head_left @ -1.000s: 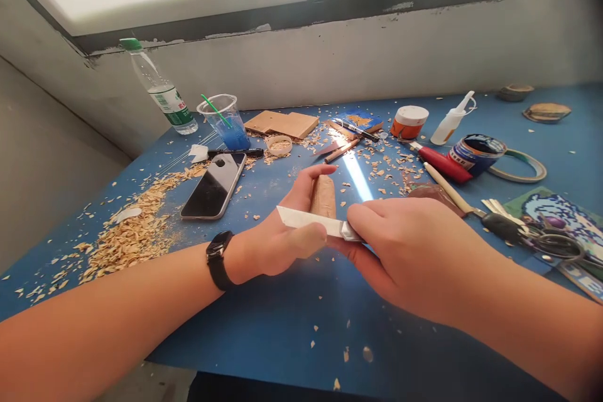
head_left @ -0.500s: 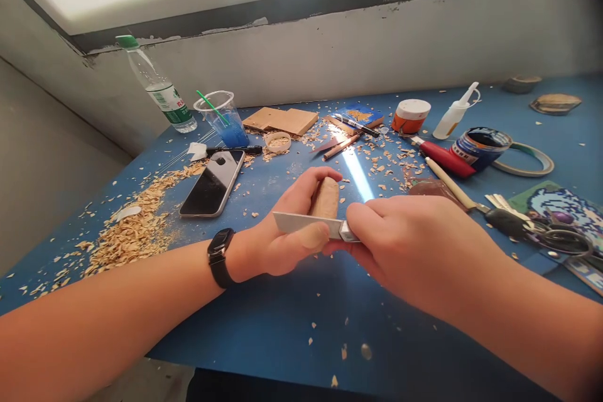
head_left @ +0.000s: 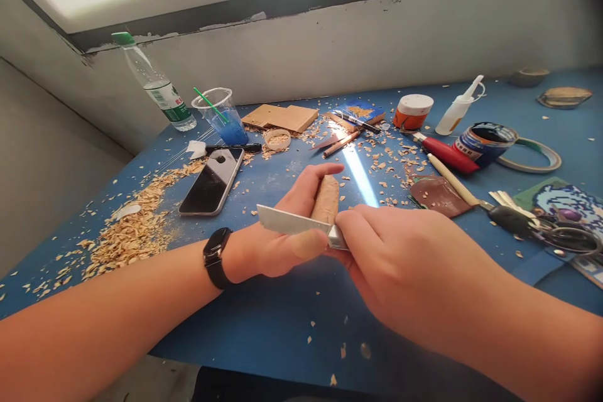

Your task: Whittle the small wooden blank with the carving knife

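A short rounded piece of wood [head_left: 326, 198] is gripped in my left hand [head_left: 287, 245], its far end poking up between fingers and thumb. My right hand [head_left: 400, 257] is closed round the handle of a utility knife [head_left: 294, 222]. The wide flat blade lies across the near part of the wood and points left over my left palm, with my left thumb against its near side. The knife's handle is mostly hidden in my right fist. Both hands are above the blue table [head_left: 264, 339].
Wood shavings [head_left: 127, 235] are heaped at left beside a phone [head_left: 211, 182]. Behind stand a bottle [head_left: 164, 97], a plastic cup [head_left: 223, 119] and wooden boards [head_left: 282, 118]. At right are a glue bottle [head_left: 456, 114], a paint jar [head_left: 485, 141], a tape roll [head_left: 539, 157] and scissors [head_left: 565, 232].
The knife has slid left across the wood and its blade tip now tilts up more. My right hand has shifted slightly left and down with it; my left hand still grips the wood.
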Motion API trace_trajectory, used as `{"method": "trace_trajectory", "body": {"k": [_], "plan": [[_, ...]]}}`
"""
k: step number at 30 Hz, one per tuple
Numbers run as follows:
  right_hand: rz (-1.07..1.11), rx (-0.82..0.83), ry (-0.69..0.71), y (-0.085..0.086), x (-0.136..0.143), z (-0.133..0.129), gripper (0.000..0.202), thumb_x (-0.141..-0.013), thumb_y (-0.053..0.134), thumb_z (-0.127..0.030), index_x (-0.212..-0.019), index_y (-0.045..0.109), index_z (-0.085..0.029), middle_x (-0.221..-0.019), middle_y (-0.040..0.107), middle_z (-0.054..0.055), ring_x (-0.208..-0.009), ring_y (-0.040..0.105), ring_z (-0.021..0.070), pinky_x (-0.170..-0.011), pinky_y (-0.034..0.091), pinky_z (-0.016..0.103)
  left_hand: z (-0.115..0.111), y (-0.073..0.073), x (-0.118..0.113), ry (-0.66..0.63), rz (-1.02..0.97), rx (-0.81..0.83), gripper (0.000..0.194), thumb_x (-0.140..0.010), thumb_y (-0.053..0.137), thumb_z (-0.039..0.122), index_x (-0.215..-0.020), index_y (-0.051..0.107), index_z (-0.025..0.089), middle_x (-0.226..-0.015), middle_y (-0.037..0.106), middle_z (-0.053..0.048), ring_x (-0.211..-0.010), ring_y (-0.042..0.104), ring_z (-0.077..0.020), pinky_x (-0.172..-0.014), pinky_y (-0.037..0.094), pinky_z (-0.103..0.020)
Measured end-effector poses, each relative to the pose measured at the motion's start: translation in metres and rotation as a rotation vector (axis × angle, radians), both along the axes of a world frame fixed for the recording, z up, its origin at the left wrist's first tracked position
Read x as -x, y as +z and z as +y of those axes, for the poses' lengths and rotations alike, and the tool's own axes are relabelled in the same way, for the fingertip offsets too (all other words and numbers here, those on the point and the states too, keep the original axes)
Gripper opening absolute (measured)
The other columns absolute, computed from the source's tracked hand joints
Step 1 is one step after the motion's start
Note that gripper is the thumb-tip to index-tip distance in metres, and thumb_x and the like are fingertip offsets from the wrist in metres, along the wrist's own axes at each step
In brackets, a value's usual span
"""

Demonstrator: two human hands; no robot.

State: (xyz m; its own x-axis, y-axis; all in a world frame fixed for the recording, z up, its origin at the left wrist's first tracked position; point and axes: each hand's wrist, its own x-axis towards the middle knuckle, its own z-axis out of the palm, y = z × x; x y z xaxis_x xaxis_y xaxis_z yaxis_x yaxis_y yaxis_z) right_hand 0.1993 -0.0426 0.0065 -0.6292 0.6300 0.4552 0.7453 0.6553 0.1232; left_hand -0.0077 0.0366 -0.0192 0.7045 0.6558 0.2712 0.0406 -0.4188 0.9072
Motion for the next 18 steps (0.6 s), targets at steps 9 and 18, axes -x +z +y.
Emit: {"method": "trace_trajectory", "body": {"k": [9, 18], "plan": [[0.032, 0.18, -0.106, -0.001, 0.002, -0.005, 0.02, -0.082, 0.068, -0.014, -0.073, 0.052, -0.023, -0.06, 0.058, -0.001, -0.045, 0.049, 0.0158, -0.048, 0.014, 0.033, 0.007, -0.007, 0.003, -0.06, 0.03, -0.152, 0.108, -0.086, 0.065, 0.078, -0.171, 0.027, 0.023, -0.152, 0.046, -0.019, -0.142, 0.043, -0.0459, -0.122, 0.036, -0.066], [-0.018, 0.098, -0.178, -0.001, -0.008, 0.009, 0.023, -0.096, 0.057, -0.026, -0.074, 0.055, -0.023, -0.057, 0.058, 0.001, -0.046, 0.048, 0.0175, -0.052, 0.013, 0.032, 0.004, -0.012, 0.008, -0.056, -0.037, -0.101, 0.1, -0.093, 0.057, 0.078, -0.174, 0.024, 0.029, -0.165, 0.041, -0.015, -0.147, 0.044, -0.0444, -0.125, 0.038, -0.064]]}}
